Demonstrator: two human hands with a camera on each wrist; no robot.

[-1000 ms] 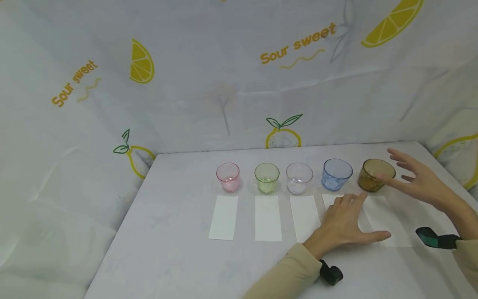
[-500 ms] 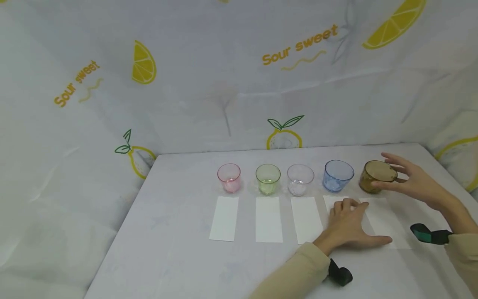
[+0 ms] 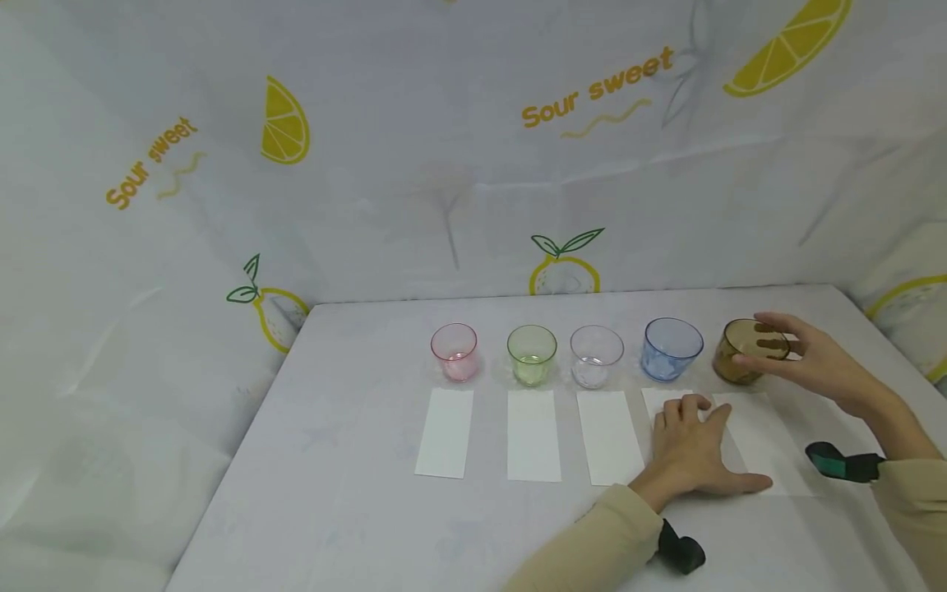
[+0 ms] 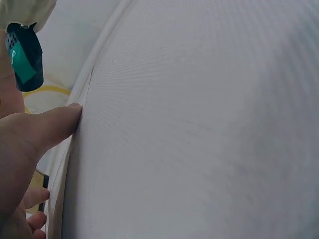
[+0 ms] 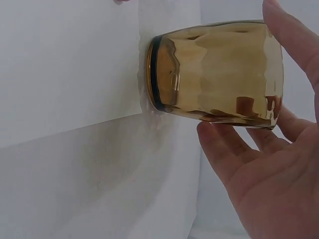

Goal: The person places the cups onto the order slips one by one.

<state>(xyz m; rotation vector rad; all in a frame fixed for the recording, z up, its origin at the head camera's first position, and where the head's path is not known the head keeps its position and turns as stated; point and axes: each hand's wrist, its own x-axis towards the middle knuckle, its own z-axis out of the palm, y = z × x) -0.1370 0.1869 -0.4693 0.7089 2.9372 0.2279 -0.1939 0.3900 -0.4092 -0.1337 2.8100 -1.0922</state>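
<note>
An amber glass (image 3: 731,362) stands upright at the right end of a row of tinted glasses. My right hand (image 3: 829,366) holds it, thumb on the near side and fingers round the far side. In the right wrist view, the thumb and fingers of the right hand (image 5: 279,174) flank the amber glass (image 5: 219,74) near its rim. My left hand (image 3: 688,452) rests with spread fingers on the rightmost white paper (image 3: 769,448) and partly covers the paper strip (image 3: 658,398) beside it. The left wrist view shows the left thumb (image 4: 55,124) against the white surface.
Left of the amber glass stand a blue glass (image 3: 669,353), a clear glass (image 3: 594,362), a green glass (image 3: 531,362) and a pink glass (image 3: 455,358). White paper strips (image 3: 533,436) lie in front of them. A lemon-print cloth (image 3: 414,205) hangs behind the white table (image 3: 333,493).
My right hand has moved left and down, closing round the amber glass. My left hand has shifted slightly toward the right and down over the papers. The glasses stay in place.
</note>
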